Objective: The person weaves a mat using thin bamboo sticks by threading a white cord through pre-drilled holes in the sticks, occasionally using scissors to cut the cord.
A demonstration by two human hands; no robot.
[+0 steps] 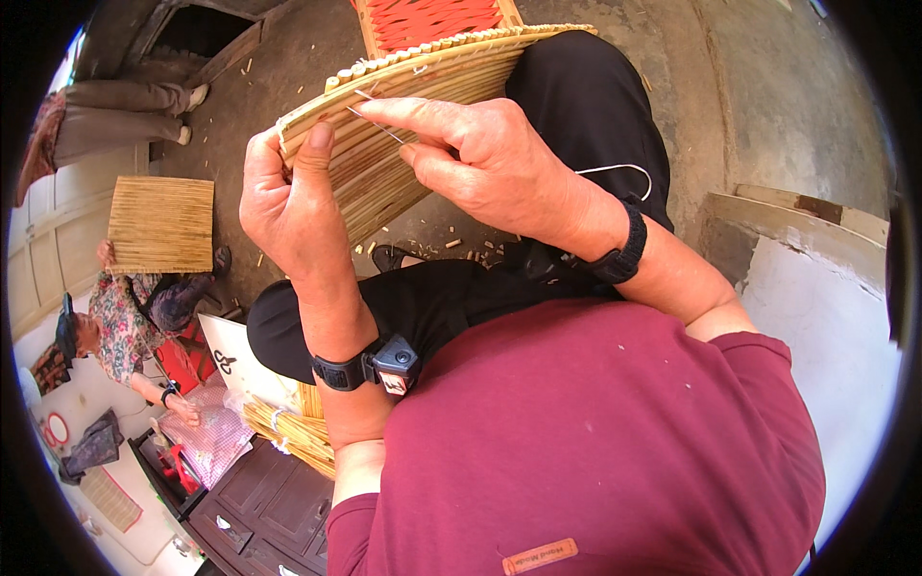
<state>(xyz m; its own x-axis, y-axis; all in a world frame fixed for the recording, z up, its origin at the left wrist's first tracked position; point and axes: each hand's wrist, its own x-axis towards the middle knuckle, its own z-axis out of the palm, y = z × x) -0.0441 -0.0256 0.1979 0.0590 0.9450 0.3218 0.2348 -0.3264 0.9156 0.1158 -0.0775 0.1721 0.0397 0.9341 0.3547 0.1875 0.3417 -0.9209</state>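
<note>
A mat of straight, pale yellow reed-like sticks [437, 101] slopes across my lap, its far end against my right knee. My left hand [293, 197] pinches its near left corner, thumb on top and fingers underneath. Close beside that thumb, my right hand [485, 149] holds a thin metal needle [382, 130] between thumb and index finger, the fingertip by the mat's edge. White thread [645, 175] curves out beyond the right wrist. Small white stitches [420, 69] show along the mat's border.
A red woven stool [437, 21] stands beyond the mat. Stick offcuts [471, 252] litter the concrete floor. At left, a seated person [125, 322] holds another stick mat [161, 226]; someone else stands behind. A stick bundle [288, 432] lies near a dark wooden cabinet [274, 514]; scissors [224, 362] rest on a white board.
</note>
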